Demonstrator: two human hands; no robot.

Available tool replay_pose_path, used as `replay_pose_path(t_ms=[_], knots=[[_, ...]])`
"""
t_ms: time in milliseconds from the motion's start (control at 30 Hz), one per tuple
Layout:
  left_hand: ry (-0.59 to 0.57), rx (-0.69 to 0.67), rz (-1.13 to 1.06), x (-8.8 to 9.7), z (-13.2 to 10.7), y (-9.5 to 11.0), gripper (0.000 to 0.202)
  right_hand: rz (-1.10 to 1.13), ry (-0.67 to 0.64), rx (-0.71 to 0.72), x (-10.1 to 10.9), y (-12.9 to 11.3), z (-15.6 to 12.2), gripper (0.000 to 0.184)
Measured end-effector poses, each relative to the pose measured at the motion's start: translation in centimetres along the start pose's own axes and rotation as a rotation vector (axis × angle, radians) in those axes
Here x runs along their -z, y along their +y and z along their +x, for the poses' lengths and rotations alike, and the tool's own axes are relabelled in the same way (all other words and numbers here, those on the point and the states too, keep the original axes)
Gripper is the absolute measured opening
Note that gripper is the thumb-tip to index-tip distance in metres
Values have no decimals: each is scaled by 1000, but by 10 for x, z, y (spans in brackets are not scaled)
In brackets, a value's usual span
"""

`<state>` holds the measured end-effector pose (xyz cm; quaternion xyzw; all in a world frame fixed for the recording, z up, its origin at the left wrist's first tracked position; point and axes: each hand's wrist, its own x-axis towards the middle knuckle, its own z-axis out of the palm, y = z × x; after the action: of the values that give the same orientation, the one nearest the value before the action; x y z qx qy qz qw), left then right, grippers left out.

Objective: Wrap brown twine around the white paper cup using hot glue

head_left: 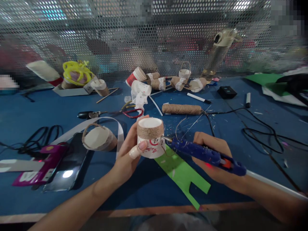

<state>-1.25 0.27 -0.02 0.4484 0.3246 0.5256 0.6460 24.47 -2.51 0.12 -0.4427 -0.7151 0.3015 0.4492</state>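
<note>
My left hand grips a small paper cup whose upper part is wrapped in twine. The cup is bottom up, its white base facing upward, and a bandage covers part of my thumb. In my right hand is a blue hot glue gun, with a white glue stick sticking out of its back end. The nozzle points at the cup's side just below the twine band. A loose strand of twine hangs by the cup. Beneath lies a green paper strip with a notched end.
A twine spool lies behind the cup. Twine-wrapped cups and a tilted bottle stand by the perforated metal panel. Left are a basket-like cup, a phone, a purple package and red-handled scissors.
</note>
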Motion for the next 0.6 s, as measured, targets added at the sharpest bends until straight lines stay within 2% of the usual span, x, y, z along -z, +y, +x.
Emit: replay_pose_path(t_ms=[233, 500, 600], knots=[[0, -19, -7, -1, 2, 1, 60, 8, -9, -29, 1, -3, 1, 31], [3, 6, -18, 1, 0, 0, 49, -3, -28, -3, 0, -4, -1, 31], [-5, 23, -22, 0, 0, 2, 54, -1, -16, 3, -1, -4, 0, 32]])
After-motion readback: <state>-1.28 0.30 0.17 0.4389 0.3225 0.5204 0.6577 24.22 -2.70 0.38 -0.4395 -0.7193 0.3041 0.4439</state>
